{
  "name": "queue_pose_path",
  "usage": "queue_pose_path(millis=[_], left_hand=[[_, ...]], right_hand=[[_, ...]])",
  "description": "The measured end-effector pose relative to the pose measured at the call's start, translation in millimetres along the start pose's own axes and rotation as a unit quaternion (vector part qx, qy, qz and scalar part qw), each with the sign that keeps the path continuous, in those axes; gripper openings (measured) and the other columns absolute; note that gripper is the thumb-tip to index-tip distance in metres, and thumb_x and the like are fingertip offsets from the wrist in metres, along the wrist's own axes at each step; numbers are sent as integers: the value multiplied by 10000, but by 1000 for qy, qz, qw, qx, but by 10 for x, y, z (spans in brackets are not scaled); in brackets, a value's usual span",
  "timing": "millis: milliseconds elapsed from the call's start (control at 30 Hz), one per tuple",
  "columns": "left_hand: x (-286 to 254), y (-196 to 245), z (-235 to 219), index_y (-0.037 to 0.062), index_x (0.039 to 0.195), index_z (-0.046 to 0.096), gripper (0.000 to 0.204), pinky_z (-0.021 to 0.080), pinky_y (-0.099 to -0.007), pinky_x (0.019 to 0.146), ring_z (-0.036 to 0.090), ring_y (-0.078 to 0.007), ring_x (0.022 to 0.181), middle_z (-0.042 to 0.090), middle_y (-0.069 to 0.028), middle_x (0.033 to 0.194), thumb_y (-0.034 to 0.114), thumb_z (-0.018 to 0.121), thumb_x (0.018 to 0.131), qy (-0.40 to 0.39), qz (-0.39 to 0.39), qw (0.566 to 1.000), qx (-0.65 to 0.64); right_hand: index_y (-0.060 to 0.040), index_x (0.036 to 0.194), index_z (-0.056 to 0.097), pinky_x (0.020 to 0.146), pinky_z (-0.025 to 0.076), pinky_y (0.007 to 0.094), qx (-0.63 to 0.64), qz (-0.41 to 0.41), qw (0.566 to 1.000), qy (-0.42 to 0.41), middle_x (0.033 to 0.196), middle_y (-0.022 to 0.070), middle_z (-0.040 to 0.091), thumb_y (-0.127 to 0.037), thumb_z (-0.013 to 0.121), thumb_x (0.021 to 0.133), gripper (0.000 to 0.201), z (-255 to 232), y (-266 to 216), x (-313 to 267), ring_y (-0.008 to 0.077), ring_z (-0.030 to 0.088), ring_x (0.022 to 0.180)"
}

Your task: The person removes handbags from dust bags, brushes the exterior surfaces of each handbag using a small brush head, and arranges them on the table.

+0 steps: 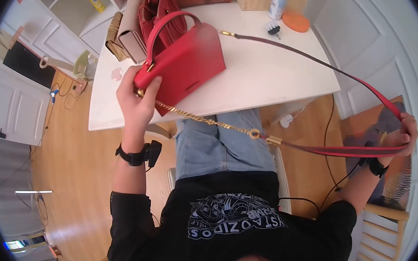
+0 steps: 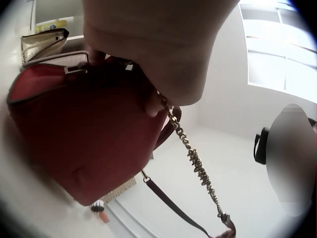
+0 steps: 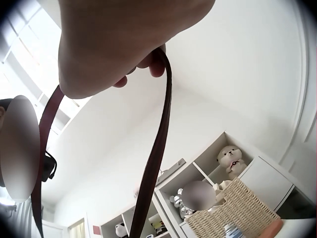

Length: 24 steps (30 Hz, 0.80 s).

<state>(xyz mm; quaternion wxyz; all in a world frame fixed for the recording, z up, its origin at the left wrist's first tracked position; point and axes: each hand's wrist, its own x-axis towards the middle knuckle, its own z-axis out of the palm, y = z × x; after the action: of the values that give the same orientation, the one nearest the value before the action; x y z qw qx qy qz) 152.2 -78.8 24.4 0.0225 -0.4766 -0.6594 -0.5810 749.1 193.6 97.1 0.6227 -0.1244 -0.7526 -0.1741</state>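
The red handbag (image 1: 182, 62) lies ahead of the left hand (image 1: 137, 98), tilted over the desk (image 1: 275, 84); whether its base touches, I cannot tell. Its long axis runs forward and to the right from that hand, which is much the nearer of the two and pinches the bag's near top corner, thumb on the front face. The arched handle (image 1: 177, 14) stands up just beyond it. From beside the left thumb, a gold chain (image 1: 203, 119) crosses toward the right hand (image 1: 405, 137) and joins a red-and-dark strap (image 1: 352, 152). The right hand, well apart from the bag and out past the desk's side, has its fingers curled round the strap's bend; the far end returns to the bag's far side. The relation that matters, I judge, is this open loop between the hands. Beyond the left hand stand a second red bag (image 1: 165, 4) and a pale bag (image 1: 131, 32); a spray can (image 1: 276, 6) stands forward, between the hands.
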Motion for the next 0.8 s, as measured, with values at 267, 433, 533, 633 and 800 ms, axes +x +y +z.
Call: queue_pose_path(millis=[267,433,533,633,800], left_hand=[[161,164,384,-7,1229,676,372,532,-266,788,649,-97,886,740,-48,998,183,827,946,-11,-50,998,-21],[146,123,366,-9,1283,659,442,552,-275,804,690,-115,928,758,-78,1051,212,835,943,-58,-41,997,27],[139,37,402,-27,1302,649,470,571,-289,851,710,-124,982,767,-93,1078,211,838,944,-66,-43,997,16],[99,9,453,0,1190,698,443,561,-290,785,693,-126,874,760,-80,988,234,889,866,-11,-31,998,-52],[59,-56,444,0,1201,695,446,572,-297,822,708,-137,911,763,-91,1036,229,889,871,-26,-30,999,-27]], right_hand=[[54,999,633,734,498,340,76,171,947,-259,894,163,648,-309,581,1112,384,536,-530,-210,258,630,805],[25,1011,660,704,476,341,109,213,919,-312,863,142,640,-110,634,1031,139,930,-929,-232,250,594,752],[-6,1038,672,724,467,380,126,227,854,-451,841,131,618,50,672,862,184,1121,-989,-249,307,564,751],[-8,1076,672,788,494,408,155,234,783,-555,859,128,637,93,664,804,289,1202,-913,-348,332,607,839],[-23,1130,667,869,519,442,158,220,742,-613,910,118,662,137,661,737,424,1265,-990,-352,365,637,982]])
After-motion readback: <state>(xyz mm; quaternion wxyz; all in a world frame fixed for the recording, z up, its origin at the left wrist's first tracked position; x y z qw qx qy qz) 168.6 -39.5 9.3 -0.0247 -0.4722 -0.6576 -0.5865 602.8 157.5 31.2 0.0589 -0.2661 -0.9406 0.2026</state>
